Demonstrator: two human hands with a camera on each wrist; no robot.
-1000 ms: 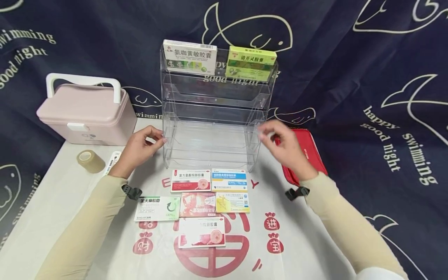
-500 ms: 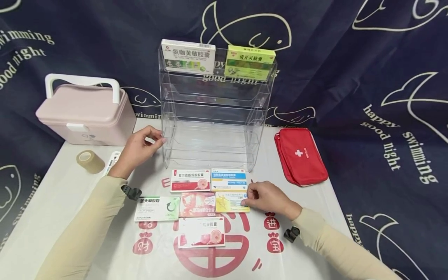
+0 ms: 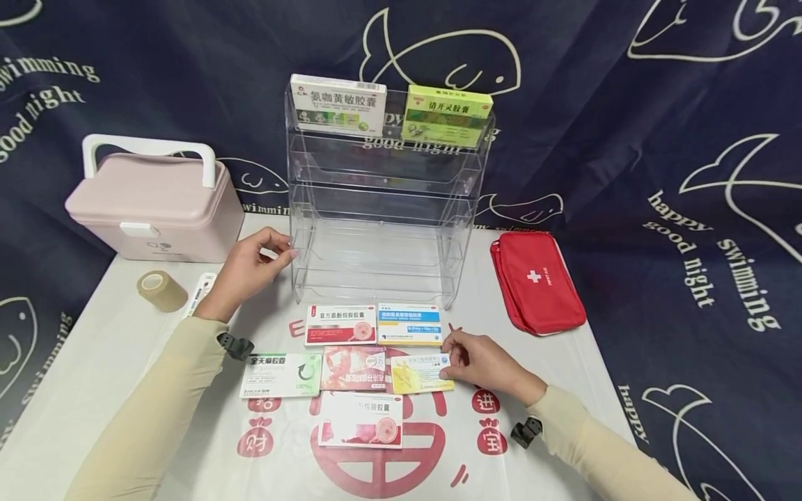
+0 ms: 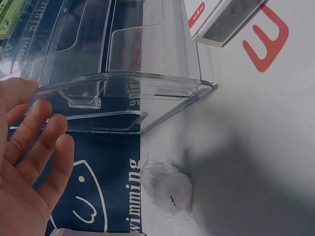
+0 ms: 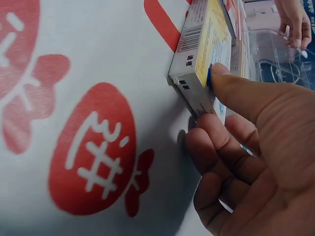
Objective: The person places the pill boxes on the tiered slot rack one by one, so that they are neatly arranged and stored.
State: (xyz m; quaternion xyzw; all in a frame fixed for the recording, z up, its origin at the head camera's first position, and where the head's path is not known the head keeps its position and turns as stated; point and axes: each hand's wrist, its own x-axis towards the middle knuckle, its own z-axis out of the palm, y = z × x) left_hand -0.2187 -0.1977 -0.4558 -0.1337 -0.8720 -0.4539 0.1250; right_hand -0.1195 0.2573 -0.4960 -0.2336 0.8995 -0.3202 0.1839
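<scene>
The yellow medicine box [image 3: 421, 373] is pinched at its right short end by the right hand [image 3: 479, 362], thumb on top, that end tilted off the white cloth [image 3: 539, 390]. Its long axis runs leftward from the hand. The left hand [image 3: 247, 268], well apart, rests with relaxed fingers at the clear rack [image 3: 382, 209].

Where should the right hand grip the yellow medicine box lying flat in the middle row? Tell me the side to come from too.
Grip the yellow box at its free right end, coming from the right. A red box abuts its left side, so only that end is open. The right hand already pinches there, thumb on top, fingers under the tilted edge.
</scene>
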